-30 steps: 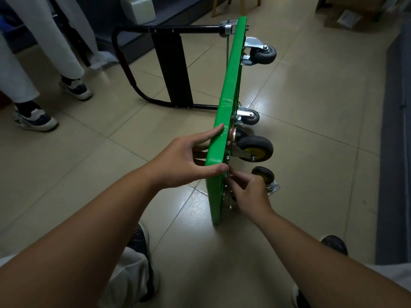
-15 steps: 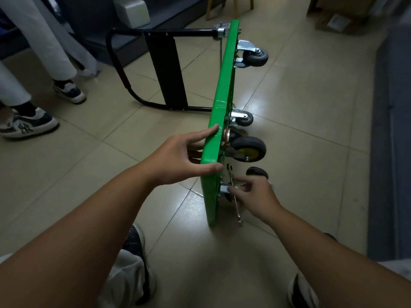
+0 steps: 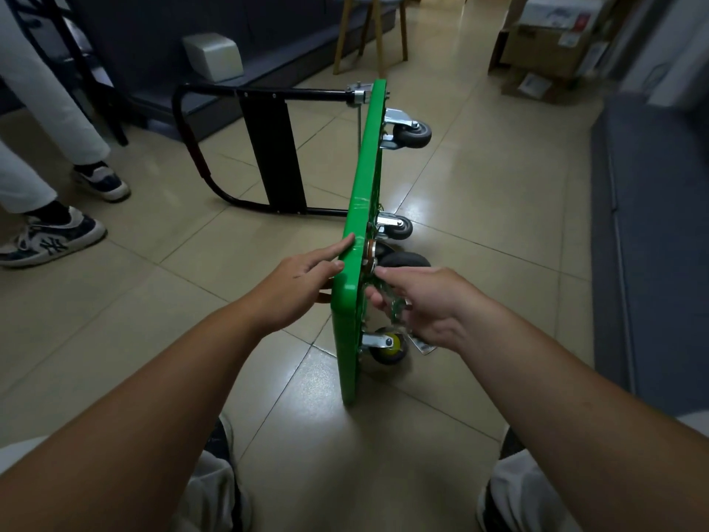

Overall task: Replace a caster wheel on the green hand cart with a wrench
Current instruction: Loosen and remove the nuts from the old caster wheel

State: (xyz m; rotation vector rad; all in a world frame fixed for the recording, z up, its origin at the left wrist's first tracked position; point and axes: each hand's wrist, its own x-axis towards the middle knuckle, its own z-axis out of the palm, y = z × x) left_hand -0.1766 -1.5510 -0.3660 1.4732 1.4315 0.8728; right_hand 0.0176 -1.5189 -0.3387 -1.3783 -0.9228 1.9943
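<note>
Against the underside of the green hand cart (image 3: pixel 358 209), curls the right hand (image 3: pixel 429 301) round a glinting wrench (image 3: pixel 397 309), above the yellow-hubbed caster wheel (image 3: pixel 388 346). Braces the cart's upper rim with the left hand (image 3: pixel 299 282), index and thumb extended. Stands edge-on on the floor (image 3: pixel 479 209): stiff, probably heavy, tippy; best steadied by that rim.

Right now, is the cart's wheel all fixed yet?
Not yet. Done: the green cart is tipped onto its edge, wheels exposed. In hand: the left hand steadies the deck while the right hand works a metal tool, likely the wrench, at the underside above the yellow-hubbed wheel. Left: finishing the bolts, then setting the cart back down.
</note>
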